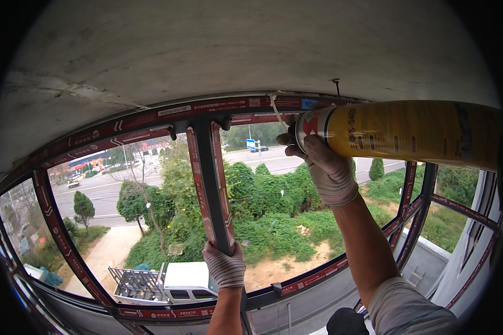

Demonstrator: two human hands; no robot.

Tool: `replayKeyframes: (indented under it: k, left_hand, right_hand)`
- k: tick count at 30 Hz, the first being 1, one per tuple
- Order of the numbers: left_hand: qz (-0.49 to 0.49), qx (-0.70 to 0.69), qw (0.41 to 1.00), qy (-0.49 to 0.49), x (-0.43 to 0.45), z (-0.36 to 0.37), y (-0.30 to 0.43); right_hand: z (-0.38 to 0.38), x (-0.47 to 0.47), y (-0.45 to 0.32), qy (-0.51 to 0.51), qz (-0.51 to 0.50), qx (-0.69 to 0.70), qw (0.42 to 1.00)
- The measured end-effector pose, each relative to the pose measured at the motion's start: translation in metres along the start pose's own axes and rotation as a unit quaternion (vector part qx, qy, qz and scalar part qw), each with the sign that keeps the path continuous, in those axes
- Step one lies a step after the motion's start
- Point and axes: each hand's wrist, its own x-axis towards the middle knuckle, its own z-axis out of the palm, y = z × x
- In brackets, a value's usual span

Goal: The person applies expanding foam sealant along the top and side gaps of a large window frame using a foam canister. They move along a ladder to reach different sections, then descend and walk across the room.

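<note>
My right hand [327, 167], in a striped knit work glove, grips the neck end of a yellow spray-foam can [402, 132] lying sideways at the upper right. From its nozzle a thin pale tube [278, 112] runs up to the gap between the top rail of the window frame [151, 119] and the concrete ceiling [234, 54]. A little pale foam shows at the tube's upper end. My left hand [225, 264], gloved alike, is closed around the dark vertical mullion [213, 184] at the middle, low down. Red protective film with writing covers much of the frame.
A metal rod or hook [337, 87] hangs from the ceiling behind the can. Small dark brackets [225, 122] sit under the top rail. More framed window sections [463, 209] stand at the right. Outside, below, are a white truck [188, 280], shrubs and a road.
</note>
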Motion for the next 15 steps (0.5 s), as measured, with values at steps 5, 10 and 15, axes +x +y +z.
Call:
replayKeyframes:
  k: [5,10,15]
  left_hand:
    - [-0.016,0.007,1.000,-0.009,-0.0010,-0.0001,0.0018]
    - [-0.013,0.006,1.000,-0.008,-0.0008,-0.0007,-0.0007]
    - [-0.024,-0.005,1.000,-0.014,-0.0004,-0.0011,-0.0014]
  right_hand:
    - [-0.0029,0.0022,-0.0047,0.005,-0.002,-0.023,1.000]
    - [0.0027,0.0072,-0.0110,0.033,0.006,-0.026,0.999]
    - [0.0018,0.0102,-0.0104,0.024,0.024,0.001,0.999]
